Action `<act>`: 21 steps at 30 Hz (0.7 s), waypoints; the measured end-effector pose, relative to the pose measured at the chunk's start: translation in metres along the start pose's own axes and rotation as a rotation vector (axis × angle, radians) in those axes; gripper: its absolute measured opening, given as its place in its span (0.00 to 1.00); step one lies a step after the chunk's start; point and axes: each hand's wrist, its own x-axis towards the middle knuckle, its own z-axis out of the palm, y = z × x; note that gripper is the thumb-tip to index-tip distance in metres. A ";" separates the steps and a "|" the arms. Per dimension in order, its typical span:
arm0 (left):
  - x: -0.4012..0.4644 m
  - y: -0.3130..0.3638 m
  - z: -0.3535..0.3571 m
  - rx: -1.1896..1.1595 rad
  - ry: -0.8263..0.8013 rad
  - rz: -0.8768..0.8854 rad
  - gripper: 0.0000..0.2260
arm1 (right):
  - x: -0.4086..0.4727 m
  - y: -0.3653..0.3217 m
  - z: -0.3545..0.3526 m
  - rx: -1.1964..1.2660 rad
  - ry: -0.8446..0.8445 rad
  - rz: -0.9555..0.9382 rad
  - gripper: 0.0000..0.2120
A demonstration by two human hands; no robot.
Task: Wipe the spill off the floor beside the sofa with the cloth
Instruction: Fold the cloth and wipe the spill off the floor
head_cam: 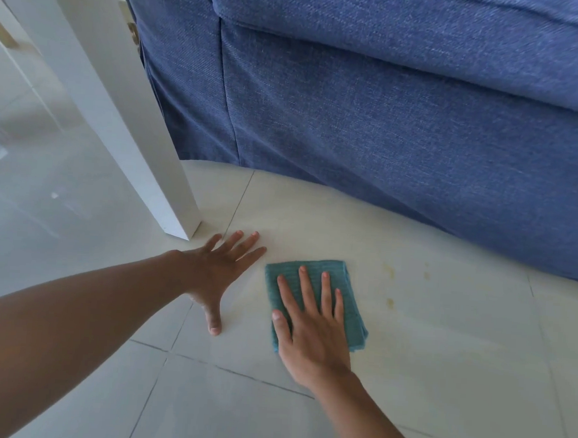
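Note:
A folded teal cloth (pixel 351 290) lies flat on the pale tiled floor (pixel 441 363) in front of the blue sofa (pixel 389 106). My right hand (pixel 311 325) presses down on the cloth with fingers spread. My left hand (pixel 217 268) rests flat on the bare floor just left of the cloth, fingers apart, holding nothing. Small yellowish spill spots (pixel 390 270) and a faint smear (pixel 390 303) mark the tile to the right of the cloth, apart from it.
A white table leg (pixel 143 149) stands on the floor just beyond my left hand. The sofa's skirt reaches the floor along the back and right. Open tile extends toward me and to the left.

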 end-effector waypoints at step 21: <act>0.011 0.039 -0.025 0.074 -0.107 0.072 0.69 | 0.040 0.137 -0.052 0.069 0.060 0.618 0.31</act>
